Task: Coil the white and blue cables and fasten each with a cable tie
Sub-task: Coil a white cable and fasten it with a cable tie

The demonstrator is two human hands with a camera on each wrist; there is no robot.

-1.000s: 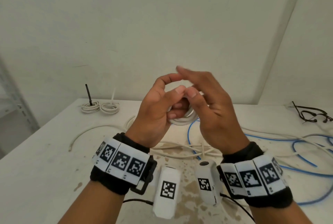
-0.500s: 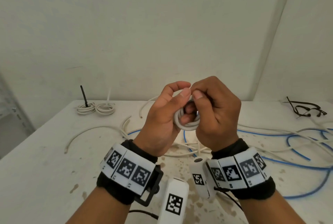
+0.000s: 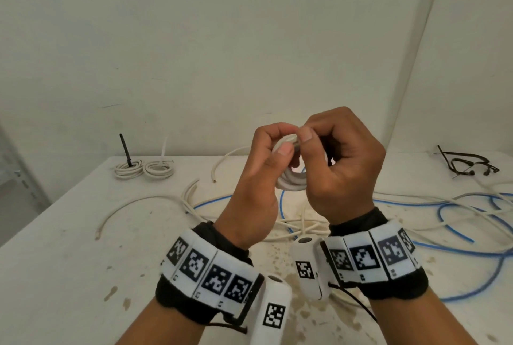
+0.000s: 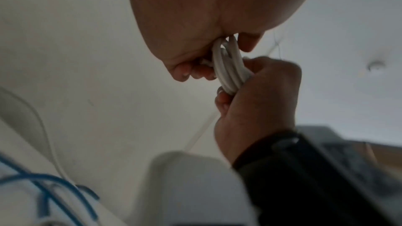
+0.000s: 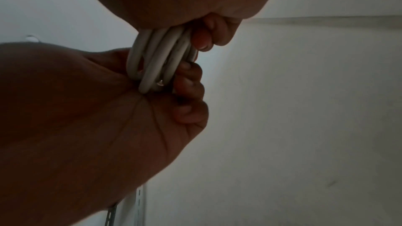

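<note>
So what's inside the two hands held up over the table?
A small coil of white cable, gripped by the left hand and the right hand. Fingers cover its top, so any tie there cannot be seen.

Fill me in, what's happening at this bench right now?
A person holds a small white cable coil in the air above the table, left hand and right hand both gripping it, fingers pinching at its top. No tie is visible on it. Two tied white coils sit at the back left. Loose white cables and blue cables still sprawl over the table, with black cable ties at the back right.
</note>
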